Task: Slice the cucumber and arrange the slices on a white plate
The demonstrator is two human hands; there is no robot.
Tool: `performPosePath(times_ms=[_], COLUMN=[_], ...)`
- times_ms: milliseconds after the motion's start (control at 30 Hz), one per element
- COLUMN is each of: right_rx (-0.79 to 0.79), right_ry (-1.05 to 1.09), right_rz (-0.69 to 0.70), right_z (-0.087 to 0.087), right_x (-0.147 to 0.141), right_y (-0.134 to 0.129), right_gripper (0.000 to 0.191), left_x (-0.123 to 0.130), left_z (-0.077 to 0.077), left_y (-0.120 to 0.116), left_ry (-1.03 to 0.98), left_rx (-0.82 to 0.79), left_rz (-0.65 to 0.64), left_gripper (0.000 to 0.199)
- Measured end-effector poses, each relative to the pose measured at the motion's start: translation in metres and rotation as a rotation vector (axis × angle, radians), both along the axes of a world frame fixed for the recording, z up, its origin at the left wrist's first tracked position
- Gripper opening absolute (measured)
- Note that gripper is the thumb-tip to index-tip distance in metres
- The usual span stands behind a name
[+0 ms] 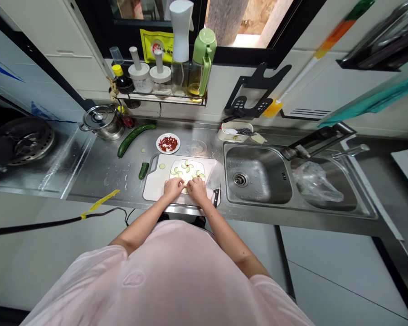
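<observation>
A white plate point(188, 165) with cucumber slices arranged in small curved groups rests on a pale cutting board point(153, 186). Over the plate's near left edge, my left hand point(173, 188) has its fingertips pinched on something too small to make out. My right hand point(196, 188) is close beside it at the near right edge, fingers likewise closed on something I cannot make out. A knife point(216, 197) lies at the board's right edge. One cucumber slice point(162, 166) lies on the board. Behind the board stands a small plate point(159, 150) of chopped red pieces.
A long cucumber point(134, 137) and a cut piece point(143, 170) lie left of the board. A steel pot point(104, 123) stands farther left, near a dark pan point(18, 140). The double sink point(258, 174) is on the right. Bottles fill the wall rack point(163, 97).
</observation>
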State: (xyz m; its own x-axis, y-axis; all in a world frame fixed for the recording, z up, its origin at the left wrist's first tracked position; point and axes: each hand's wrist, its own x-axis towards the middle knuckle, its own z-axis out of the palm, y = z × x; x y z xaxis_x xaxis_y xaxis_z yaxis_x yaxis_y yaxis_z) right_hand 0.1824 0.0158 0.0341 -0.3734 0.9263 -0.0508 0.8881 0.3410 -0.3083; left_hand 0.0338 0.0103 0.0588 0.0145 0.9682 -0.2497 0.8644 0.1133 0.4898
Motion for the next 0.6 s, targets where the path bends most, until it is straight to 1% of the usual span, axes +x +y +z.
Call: performPosePath(times_ms=[233,600], right_rx=[-0.008,0.012], right_ry=[0.007,0.042], right_rz=[0.001,-0.028], right_z=[0.0025,0.0097], right_x=[0.0020,0.0054], right_y=[0.0003,0.0007], right_gripper=[0.019,0.016], left_x=[0.0004,-0.0026], left_z=[0.0036,-0.0005], left_y=[-0.0001,0.0007], left_ry=[-0.006,-0.051], left_rx=[-0.037,0.001], left_rz=[0.027,0.039], left_gripper=[0.017,0.016])
